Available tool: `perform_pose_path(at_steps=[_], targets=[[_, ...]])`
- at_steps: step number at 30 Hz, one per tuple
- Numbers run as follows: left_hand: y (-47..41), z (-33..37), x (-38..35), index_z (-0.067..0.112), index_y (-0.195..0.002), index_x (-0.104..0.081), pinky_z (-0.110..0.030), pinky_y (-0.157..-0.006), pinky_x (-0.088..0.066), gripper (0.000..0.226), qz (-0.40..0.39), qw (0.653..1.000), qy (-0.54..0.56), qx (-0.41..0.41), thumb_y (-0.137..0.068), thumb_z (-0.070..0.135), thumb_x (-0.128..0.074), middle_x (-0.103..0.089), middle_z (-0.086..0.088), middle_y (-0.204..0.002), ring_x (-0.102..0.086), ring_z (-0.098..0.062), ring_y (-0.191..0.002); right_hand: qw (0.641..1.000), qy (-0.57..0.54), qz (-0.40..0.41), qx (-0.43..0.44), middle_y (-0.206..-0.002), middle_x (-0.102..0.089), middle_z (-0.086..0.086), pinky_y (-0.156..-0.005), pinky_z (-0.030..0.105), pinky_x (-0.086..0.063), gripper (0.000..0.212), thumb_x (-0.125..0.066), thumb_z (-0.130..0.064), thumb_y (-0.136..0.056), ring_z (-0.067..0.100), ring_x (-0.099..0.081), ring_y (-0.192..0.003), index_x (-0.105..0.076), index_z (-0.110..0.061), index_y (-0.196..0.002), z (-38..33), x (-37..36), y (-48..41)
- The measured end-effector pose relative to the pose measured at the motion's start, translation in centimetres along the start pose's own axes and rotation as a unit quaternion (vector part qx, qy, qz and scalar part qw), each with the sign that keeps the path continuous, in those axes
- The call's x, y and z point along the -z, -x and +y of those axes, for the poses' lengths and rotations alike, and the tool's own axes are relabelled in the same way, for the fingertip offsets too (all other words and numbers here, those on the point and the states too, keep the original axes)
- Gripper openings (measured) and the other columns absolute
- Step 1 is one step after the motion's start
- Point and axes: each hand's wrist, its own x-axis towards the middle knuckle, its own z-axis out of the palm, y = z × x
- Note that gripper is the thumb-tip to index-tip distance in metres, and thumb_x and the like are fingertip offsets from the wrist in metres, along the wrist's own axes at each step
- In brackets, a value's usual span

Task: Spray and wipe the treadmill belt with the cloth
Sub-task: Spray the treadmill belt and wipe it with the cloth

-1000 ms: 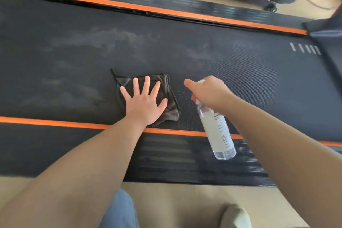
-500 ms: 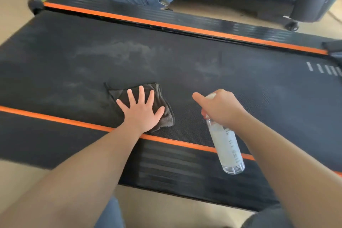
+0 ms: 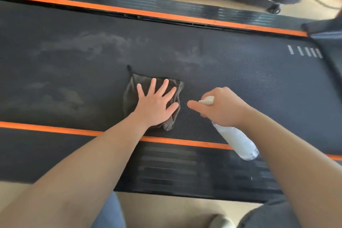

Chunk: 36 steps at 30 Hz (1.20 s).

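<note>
The left hand point(image 3: 156, 102) is pressing its spread, flat fingers onto the grey cloth point(image 3: 132, 96) mid-belt; at its 3 o'clock the right hand point(image 3: 221, 106) is gripping the spray bottle point(image 3: 238, 141). Wiping well likely means overlapping strokes toward the dusty treadmill belt point(image 3: 259, 83) patches at 10 o'clock.

Both forearms point(image 3: 96, 163) are bare, no sleeves showing. Blue jeans point(image 3: 111, 213) at six o'clock; a pale shoe toe point(image 3: 220, 221) at five o'clock.

Matt, finely textured rubbery belt point(image 3: 240, 83); soft dark cloth point(image 3: 133, 94); clear glossy plastic spray bottle point(image 3: 238, 142).
</note>
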Motion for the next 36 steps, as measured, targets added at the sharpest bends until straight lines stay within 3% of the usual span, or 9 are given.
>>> perform_pose_path(at_steps=[5,8,12,14,18,23,27,30,36], targets=[[0.5,-0.1,-0.7,0.041,-0.158,-0.025,-0.077,-0.112,-0.010,0.073,-0.003,1.000,-0.016,-0.005,-0.093,0.073,-0.021,-0.012,0.003,-0.170,-0.008,-0.034,-0.156,0.999,0.011,0.027,0.032,-0.057,-0.062,0.001,-0.069,0.035,-0.055,0.064,-0.060,-0.070,-0.086,0.016,-0.059,-0.064,-0.061,-0.009,-0.065,-0.6,-0.4,-1.5],[1.1,-3.1,-0.2,0.045,-0.158,-0.017,-0.077,-0.111,0.000,0.073,-0.009,0.992,0.013,0.123,-0.092,0.075,-0.020,-0.004,0.006,-0.171,-0.001,-0.033,-0.156,0.999,0.004,-0.014,0.041,-0.062,-0.064,-0.003,-0.073,0.034,-0.054,0.056,-0.061,-0.072,-0.084,0.012,-0.059,-0.070,-0.062,-0.020,-0.063,-1.1,-1.3,-2.3],[1.8,-8.6,1.2,0.044,-0.160,-0.007,-0.079,-0.111,0.006,0.071,-0.034,0.938,0.050,0.341,-0.094,0.072,-0.015,0.007,0.005,-0.171,0.010,-0.034,-0.155,0.999,0.017,0.041,0.032,-0.059,-0.058,-0.003,-0.064,0.032,-0.047,0.060,-0.056,-0.070,-0.088,0.023,-0.058,-0.071,-0.053,-0.023,-0.051,-2.1,-1.1,-3.2],[2.0,-9.8,1.6,0.042,-0.161,-0.004,-0.079,-0.111,0.004,0.072,-0.048,0.923,0.056,0.378,-0.096,0.070,-0.014,0.009,0.003,-0.170,0.011,-0.037,-0.155,0.996,0.068,0.041,0.043,-0.064,-0.058,-0.006,-0.064,0.032,-0.043,0.062,-0.052,-0.076,-0.087,0.024,-0.057,-0.076,-0.054,-0.023,-0.054,-2.5,-1.2,-3.4],[1.6,-7.7,1.1,0.035,-0.162,-0.003,-0.079,-0.111,0.001,0.077,-0.055,0.947,0.025,0.315,-0.095,0.072,-0.014,0.009,-0.002,-0.170,0.009,-0.044,-0.153,0.999,0.004,0.006,0.045,-0.060,-0.058,-0.004,-0.071,0.033,-0.051,0.061,-0.059,-0.068,-0.088,0.022,-0.059,-0.076,-0.061,-0.013,-0.063,-2.6,-1.5,-2.9],[1.3,-2.0,0.4,0.037,-0.160,-0.007,-0.079,-0.110,0.000,0.078,-0.051,0.994,-0.009,0.096,-0.092,0.074,-0.015,0.008,0.003,-0.170,0.009,-0.039,-0.154,0.994,0.064,0.077,0.047,-0.063,-0.057,-0.006,-0.070,0.035,-0.053,0.056,-0.055,-0.075,-0.084,0.026,-0.061,-0.077,-0.050,-0.028,-0.053,-3.3,-1.7,-4.0],[0.9,-0.6,0.9,0.042,-0.160,-0.012,-0.073,-0.115,0.004,0.072,-0.077,0.997,0.016,-0.025,-0.094,0.072,-0.013,0.007,0.008,-0.171,0.014,-0.030,-0.155,0.998,0.032,0.030,0.052,-0.063,-0.058,-0.009,-0.065,0.034,-0.052,0.055,-0.058,-0.080,-0.071,0.019,-0.062,-0.074,-0.057,-0.026,-0.061,-3.4,-2.8,-4.0],[1.4,-2.5,0.7,0.044,-0.159,-0.013,-0.068,-0.119,0.003,0.067,-0.044,0.999,0.025,-0.002,-0.098,0.069,-0.020,0.003,0.009,-0.171,0.009,-0.026,-0.157,0.996,0.054,0.042,0.056,-0.061,-0.054,-0.012,-0.065,0.032,-0.052,0.059,-0.058,-0.080,-0.071,0.018,-0.062,-0.073,-0.058,-0.022,-0.068,-3.6,-2.8,-4.2],[2.7,-8.6,1.5,0.045,-0.159,-0.004,-0.069,-0.117,0.006,0.069,-0.060,0.979,0.047,0.191,-0.097,0.071,-0.019,0.011,0.008,-0.170,0.011,-0.030,-0.156,0.995,0.074,0.004,0.063,-0.067,-0.051,-0.015,-0.068,0.028,-0.044,0.041,-0.068,-0.069,-0.082,0.019,-0.054,-0.078,-0.053,-0.035,-0.067,-5.7,-2.4,-4.6]])
